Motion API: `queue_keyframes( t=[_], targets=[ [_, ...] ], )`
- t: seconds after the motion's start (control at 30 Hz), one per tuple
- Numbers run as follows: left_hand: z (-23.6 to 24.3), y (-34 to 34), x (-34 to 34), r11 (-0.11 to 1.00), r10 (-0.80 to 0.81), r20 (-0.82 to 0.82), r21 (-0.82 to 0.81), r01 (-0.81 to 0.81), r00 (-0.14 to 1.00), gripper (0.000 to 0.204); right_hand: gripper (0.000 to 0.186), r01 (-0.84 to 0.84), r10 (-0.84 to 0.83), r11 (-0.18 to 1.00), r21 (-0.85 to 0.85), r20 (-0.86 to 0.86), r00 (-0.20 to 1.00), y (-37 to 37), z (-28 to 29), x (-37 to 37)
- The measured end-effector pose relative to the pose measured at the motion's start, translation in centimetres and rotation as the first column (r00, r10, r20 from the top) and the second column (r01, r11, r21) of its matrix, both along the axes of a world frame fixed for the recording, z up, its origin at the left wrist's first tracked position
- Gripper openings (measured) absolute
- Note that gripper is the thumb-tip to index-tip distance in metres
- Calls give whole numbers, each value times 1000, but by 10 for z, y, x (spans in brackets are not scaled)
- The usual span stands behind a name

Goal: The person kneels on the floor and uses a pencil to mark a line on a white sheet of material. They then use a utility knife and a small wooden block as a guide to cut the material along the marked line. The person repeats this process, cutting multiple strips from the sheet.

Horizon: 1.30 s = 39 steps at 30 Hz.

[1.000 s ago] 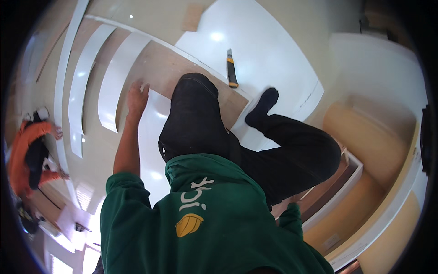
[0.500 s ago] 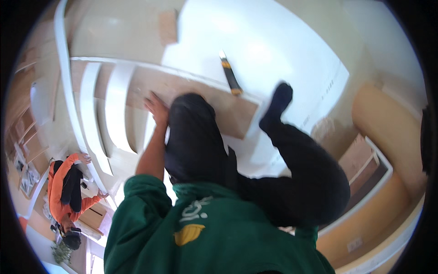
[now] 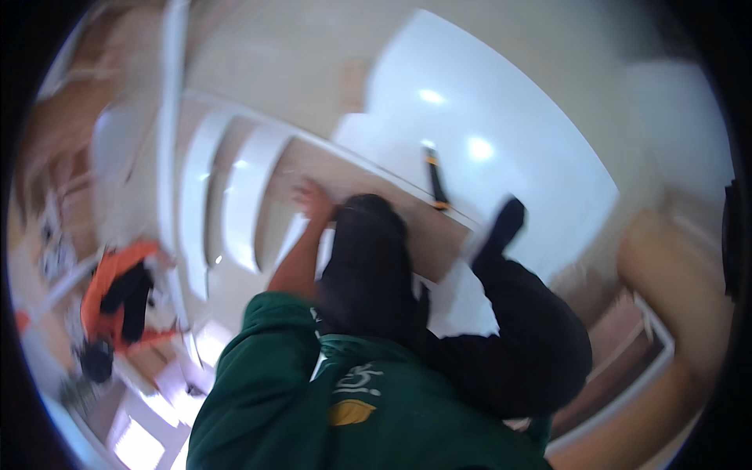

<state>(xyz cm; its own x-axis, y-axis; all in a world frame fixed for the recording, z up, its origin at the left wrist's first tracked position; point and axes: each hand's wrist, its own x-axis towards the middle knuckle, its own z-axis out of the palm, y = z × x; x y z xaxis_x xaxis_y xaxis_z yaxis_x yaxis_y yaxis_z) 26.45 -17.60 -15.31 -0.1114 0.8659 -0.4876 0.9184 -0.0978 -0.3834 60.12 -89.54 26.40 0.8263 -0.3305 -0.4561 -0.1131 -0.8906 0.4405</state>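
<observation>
My left hand (image 3: 315, 202) rests by my bent knee, its fingers apart and blurred, on or just over a long brown board (image 3: 348, 178) with a white edge. I see nothing held in it. Beyond the board, a black-and-yellow hand tool (image 3: 435, 178) with a pale tip, like a utility knife, lies on a large white panel (image 3: 501, 110). Two curved white strips (image 3: 254, 196) lie to the left of my hand. My right hand does not show; only a bit of the right sleeve appears beyond my folded leg.
A small tan block (image 3: 354, 84) lies beside the panel. At the right stands a curved tan wooden piece (image 3: 666, 274) with a white-edged recess. A long white strip (image 3: 168, 133) runs along the left, where another person in orange (image 3: 117, 294) crouches with hands near it.
My view has swung, so the whole scene sits further right and lower. My left hand stays beside my knee, and the black-and-yellow tool still lies on the panel.
</observation>
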Motion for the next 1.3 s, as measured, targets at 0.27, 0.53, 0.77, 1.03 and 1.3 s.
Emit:
queue_keyframes(
  t=[0.27,0.53,0.77,1.03,1.3],
  targets=[
    [-5,16,-54,959,272,334,-12,-284,902,89,56,216,-133,962,-165,405,904,13,-2,6],
    [69,25,-11,982,174,233,-116,-150,957,84,72,238,-117,953,-187,499,859,-21,-35,-5],
    [36,42,-16,823,487,523,-7,-568,700,81,64,251,-169,876,-413,225,960,-24,-65,4],
    [-13,25,3,953,240,177,146,-266,955,75,45,360,-322,932,-39,367,873,-18,-17,23],
    [64,19,20,981,185,288,-118,-157,940,101,36,312,-349,937,158,349,870,60,16,-16]
  ],
)
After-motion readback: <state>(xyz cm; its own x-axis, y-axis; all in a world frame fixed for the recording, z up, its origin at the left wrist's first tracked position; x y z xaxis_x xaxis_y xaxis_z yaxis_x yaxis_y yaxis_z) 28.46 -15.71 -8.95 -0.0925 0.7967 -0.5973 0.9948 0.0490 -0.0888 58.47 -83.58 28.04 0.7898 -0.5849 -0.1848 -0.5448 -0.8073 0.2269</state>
